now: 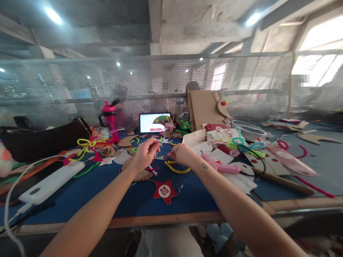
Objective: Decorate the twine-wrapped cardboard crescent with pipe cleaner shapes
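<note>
Left hand (146, 154), right hand (182, 154): curled close together just above a yellow pipe cleaner (177, 170); any grasped item is hidden, too small to make out.

Left hand (146, 154) and right hand (182, 153) are working close together above the blue table (187, 201), small scissors (160, 157) showing between them. Yellow pipe cleaner (177, 169) is lying just below the right hand, red felt star (165, 191) nearby.

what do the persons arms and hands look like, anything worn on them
The left hand and right hand are bare, with no gloves, and the forearms show no sleeves, watch or bracelet. The right forearm has a small dark mark near the wrist, perhaps a tattoo.
</note>
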`<state>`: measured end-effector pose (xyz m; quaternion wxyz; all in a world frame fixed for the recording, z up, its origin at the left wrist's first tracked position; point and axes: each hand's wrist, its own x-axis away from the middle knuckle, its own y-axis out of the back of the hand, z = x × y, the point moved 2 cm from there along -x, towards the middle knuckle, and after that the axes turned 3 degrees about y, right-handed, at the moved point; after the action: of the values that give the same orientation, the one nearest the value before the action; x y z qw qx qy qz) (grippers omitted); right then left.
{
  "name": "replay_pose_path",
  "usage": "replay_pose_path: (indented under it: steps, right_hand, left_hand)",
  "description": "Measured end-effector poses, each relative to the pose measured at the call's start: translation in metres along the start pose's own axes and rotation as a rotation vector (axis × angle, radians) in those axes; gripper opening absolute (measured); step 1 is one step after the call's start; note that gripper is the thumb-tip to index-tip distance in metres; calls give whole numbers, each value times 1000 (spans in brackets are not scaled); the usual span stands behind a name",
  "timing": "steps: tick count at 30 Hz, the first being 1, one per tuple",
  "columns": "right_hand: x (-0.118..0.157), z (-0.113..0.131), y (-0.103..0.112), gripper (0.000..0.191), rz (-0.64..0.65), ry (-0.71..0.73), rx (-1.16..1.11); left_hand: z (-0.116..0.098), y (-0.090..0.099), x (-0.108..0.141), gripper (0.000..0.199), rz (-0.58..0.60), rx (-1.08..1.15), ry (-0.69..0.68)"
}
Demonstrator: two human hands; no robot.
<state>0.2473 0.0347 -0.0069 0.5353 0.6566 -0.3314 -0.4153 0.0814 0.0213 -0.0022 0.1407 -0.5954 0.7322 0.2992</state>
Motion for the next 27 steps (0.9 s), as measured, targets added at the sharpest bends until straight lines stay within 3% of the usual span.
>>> replay_pose_path:
  steps: [2, 4, 7, 10, 14, 17, 23, 25, 27]
  right_hand:
    - [1, -1, 1, 27, 14, -8, -2]
    - [2, -2, 6, 30, -96, -44, -84]
    - [4, 1, 15, 47, -281, 12, -457]
    - [3, 5, 12, 48, -260, 134, -825]
    - [1, 8, 5, 33, -303, 180, -988]
    - [0, 9, 4, 28, -373, 198, -1093]
    - [1, 10, 8, 33, -429, 203, -1149]
    - [1, 8, 8, 36, -434, 222, -1178]
    - [1, 6, 8, 38, -452, 223, -1195]
  left_hand:
    - [-1, 0, 0, 15, 6, -41, -16]
    - [-2, 1, 0, 13, -3, -105, -36]
    - [-5, 1, 0, 7, -28, -185, -82]
    - [-8, 0, 1, 4, -29, -201, -106]
    - [-12, -1, 0, 3, -5, -193, -112]
    - [-9, -1, -2, 13, 48, -124, -18]
    - [2, -2, -2, 30, 238, 220, 297]
    - [2, -4, -1, 30, 280, 264, 333]
    - [0, -6, 1, 29, 283, 237, 286]
